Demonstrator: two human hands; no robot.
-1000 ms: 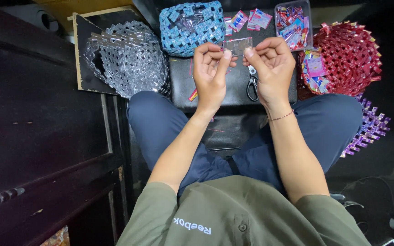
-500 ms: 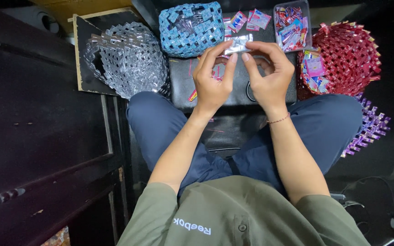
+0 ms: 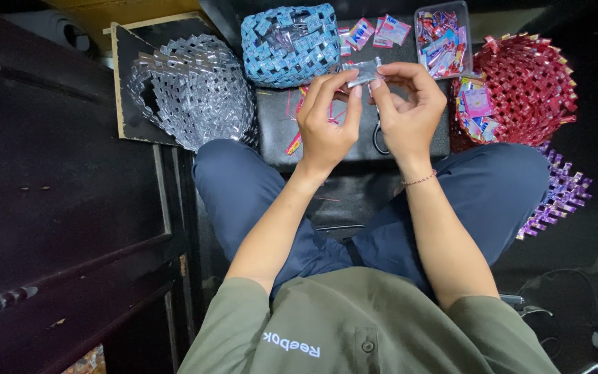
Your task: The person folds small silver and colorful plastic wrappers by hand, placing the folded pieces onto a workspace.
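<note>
Both of my hands are raised over a dark low table [image 3: 282,142], pinching one small silvery folded wrapper strip [image 3: 363,72] between thumbs and fingertips. My left hand [image 3: 327,121] holds its left end and my right hand [image 3: 406,107] holds its right end. A thin bracelet circles my right wrist. Below my right hand, scissors [image 3: 379,140] lie on the table, partly hidden by it. A few pink strips [image 3: 293,142] lie on the table left of my left hand.
A blue woven basket [image 3: 288,45] sits at the table's far side, a silver woven one [image 3: 192,86] to the left, a red one [image 3: 527,86] to the right. A clear box of coloured wrappers [image 3: 443,38] is behind. A purple woven piece [image 3: 560,201] lies right; dark furniture [image 3: 57,208] stands left.
My hands came together from slightly apart and rose toward the blue basket. The wrapper, held spread flat a second ago, is now folded into a narrow strip between my fingertips.
</note>
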